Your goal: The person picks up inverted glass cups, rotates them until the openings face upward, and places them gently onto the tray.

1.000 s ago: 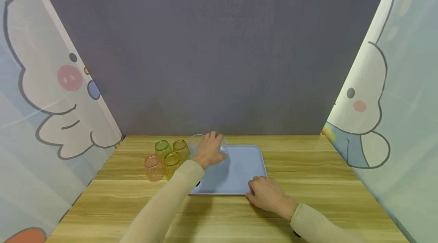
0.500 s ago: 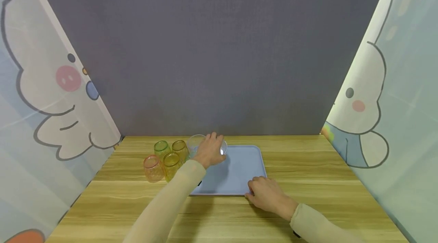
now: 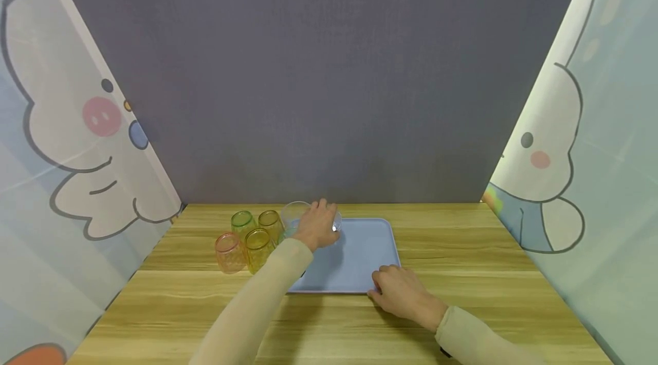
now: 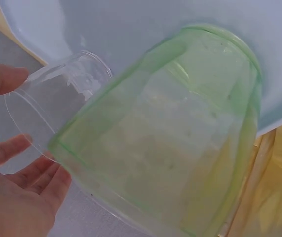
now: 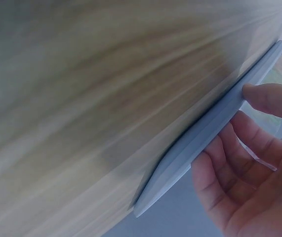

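Note:
My left hand [image 3: 317, 227] grips a clear drinking glass [image 4: 71, 81] near its wide end, thumb on one side and fingers on the other. The glass is over the far left part of the pale blue tray [image 3: 367, 251]. A green-tinted glass [image 4: 170, 133] fills the middle of the left wrist view; in the head view my left hand and sleeve mostly hide it. Behind it stands another clear glass [image 3: 294, 212]. My right hand [image 3: 403, 292] holds the tray's near right corner, its thumb and fingers on the rim [image 5: 215, 118].
Left of the tray, a pink glass [image 3: 231, 256], a green glass [image 3: 244, 223], an amber glass [image 3: 271, 225] and a yellow glass [image 3: 259, 251] stand close together on the wooden table [image 3: 462, 251]. A dark grey panel [image 3: 329, 79] rises behind the table, between patterned curtains.
My left hand has shifted very slightly to the right, still on the clear glass. The right hand stays at the tray's corner, and the tray and other glasses keep their places.

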Tool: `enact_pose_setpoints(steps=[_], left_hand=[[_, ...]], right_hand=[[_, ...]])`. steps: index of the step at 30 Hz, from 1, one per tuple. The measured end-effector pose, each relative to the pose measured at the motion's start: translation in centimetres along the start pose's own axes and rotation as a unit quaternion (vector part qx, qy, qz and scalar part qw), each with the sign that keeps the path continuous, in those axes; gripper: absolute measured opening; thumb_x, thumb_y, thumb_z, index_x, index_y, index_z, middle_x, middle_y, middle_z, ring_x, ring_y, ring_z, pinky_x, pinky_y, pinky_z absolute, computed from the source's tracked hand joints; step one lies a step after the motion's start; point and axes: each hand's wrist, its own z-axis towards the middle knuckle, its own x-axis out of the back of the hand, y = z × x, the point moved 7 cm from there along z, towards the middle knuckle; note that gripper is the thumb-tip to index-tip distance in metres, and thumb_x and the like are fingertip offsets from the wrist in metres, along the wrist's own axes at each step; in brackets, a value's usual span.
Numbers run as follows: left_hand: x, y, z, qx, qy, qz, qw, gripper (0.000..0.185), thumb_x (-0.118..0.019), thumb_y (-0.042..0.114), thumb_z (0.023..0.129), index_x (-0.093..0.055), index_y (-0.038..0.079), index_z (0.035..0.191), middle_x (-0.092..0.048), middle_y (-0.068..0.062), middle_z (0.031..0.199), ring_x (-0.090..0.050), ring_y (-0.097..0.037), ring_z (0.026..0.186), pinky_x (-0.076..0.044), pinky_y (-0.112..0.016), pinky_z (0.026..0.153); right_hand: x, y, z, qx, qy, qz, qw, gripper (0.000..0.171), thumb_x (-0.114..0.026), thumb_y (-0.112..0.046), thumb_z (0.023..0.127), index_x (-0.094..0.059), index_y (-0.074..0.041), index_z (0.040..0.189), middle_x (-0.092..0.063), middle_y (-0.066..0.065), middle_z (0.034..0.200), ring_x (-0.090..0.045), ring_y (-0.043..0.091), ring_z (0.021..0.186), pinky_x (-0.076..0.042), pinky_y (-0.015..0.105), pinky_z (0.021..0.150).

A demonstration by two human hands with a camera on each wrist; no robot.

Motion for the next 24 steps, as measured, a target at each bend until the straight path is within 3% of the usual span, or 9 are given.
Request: enact_pose_setpoints(steps=[5,24], left_hand=[[-0.5,-0.1,0.5,0.003,-0.022,-0.005,0.9997,0.066,-0.073,0.033,0.09,-0.05,0.009,0.146,-0.052,-0.015,0.136,-0.051,-0.032,0.121,-0.047,-0.045,0.102],[-1.0,-0.1,1.5,-0.001,-0.033,0.009,0.9994,0.056,-0.065,0.028,0.093,-0.052,0.01,0.144,-0.056,-0.014,0.135,-0.052,-0.033,0.123,-0.043,-0.046,0.106]], right_hand=[[0.2,-0.1,0.0,0.003,0.002,0.002,1.0,0.031,-0.08,-0.028,0.087,-0.058,-0.019,0.067,-0.05,-0.01,0.064,-0.047,0.005,0.056,-0.039,0.024,0.046],[0.3,-0.2,-0.1,0.006,0.004,0.004,1.0,0.032,-0.079,-0.027,0.087,-0.056,-0.02,0.066,-0.049,-0.01,0.064,-0.045,0.003,0.055,-0.038,0.023,0.046]])
